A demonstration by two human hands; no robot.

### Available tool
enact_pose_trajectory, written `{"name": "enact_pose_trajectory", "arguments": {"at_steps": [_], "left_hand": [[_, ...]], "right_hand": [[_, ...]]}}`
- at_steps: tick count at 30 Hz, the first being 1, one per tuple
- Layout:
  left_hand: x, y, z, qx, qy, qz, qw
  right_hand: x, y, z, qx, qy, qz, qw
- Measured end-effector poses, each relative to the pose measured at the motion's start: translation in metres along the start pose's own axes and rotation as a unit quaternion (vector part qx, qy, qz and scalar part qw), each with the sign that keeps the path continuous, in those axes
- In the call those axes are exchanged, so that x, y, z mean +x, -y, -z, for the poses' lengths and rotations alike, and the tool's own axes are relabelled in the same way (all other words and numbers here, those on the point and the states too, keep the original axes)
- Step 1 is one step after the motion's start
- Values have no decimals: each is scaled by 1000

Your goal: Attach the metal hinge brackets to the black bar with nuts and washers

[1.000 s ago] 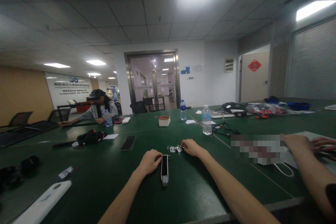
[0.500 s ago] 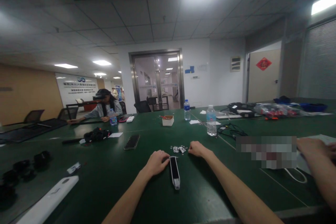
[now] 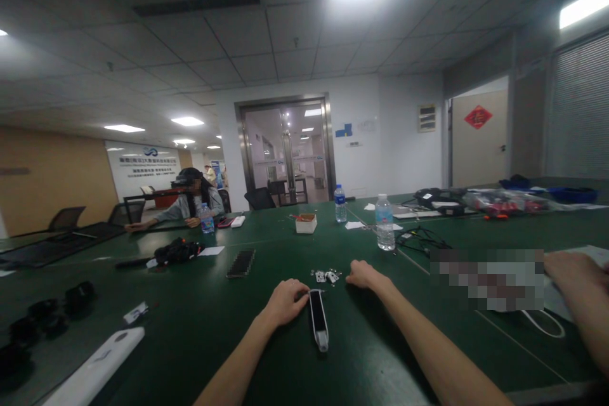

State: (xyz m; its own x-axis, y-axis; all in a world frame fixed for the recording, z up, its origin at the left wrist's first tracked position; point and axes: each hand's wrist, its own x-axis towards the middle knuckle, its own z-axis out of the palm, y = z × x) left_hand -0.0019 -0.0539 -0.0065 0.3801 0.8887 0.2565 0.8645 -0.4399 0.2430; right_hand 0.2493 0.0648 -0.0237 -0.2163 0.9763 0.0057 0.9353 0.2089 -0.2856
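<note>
A slim device (image 3: 319, 320) with a white rim and a dark inner face lies lengthwise in front of me on the green table. My left hand (image 3: 285, 301) rests at its far left corner, fingers bent and thumb close to the index finger; whether a small thing is between them is hidden. Several small white and metal parts (image 3: 326, 276) lie in a loose pile just beyond the device. To the right of that pile my right hand (image 3: 364, 274) rests on the table with curled fingers. What it may hold cannot be seen.
A small open box (image 3: 306, 223) stands beyond the parts, two water bottles (image 3: 385, 223) to its right. Left lie a pixelated dark phone-like slab (image 3: 241, 263) and a long white casing (image 3: 98, 368). Another person's arm (image 3: 578, 292) reaches in at right; a person (image 3: 190, 200) sits across.
The whole view has shifted slightly, so everything sits a little lower. Both hands keep nearly the same places beside the device and the parts.
</note>
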Motion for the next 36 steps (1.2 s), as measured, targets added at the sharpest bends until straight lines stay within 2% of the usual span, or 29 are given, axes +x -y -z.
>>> {"name": "enact_pose_trajectory", "arguments": {"at_steps": [11,21,28,36], "left_hand": [[2,3,-2,-2,-1,-11,1000],[1,3,-2,-11,-3,-10,1000],[0,2,-1,-12,-2,-11,1000],[4,6,-6,-5,-18,-27,999]], "right_hand": [[-3,5,4,-6,-3,-29,1000],[-13,11,9,3,27,12,1000],[-21,13,15,3,29,61,998],[-33,32,19,77,-3,197,977]]}}
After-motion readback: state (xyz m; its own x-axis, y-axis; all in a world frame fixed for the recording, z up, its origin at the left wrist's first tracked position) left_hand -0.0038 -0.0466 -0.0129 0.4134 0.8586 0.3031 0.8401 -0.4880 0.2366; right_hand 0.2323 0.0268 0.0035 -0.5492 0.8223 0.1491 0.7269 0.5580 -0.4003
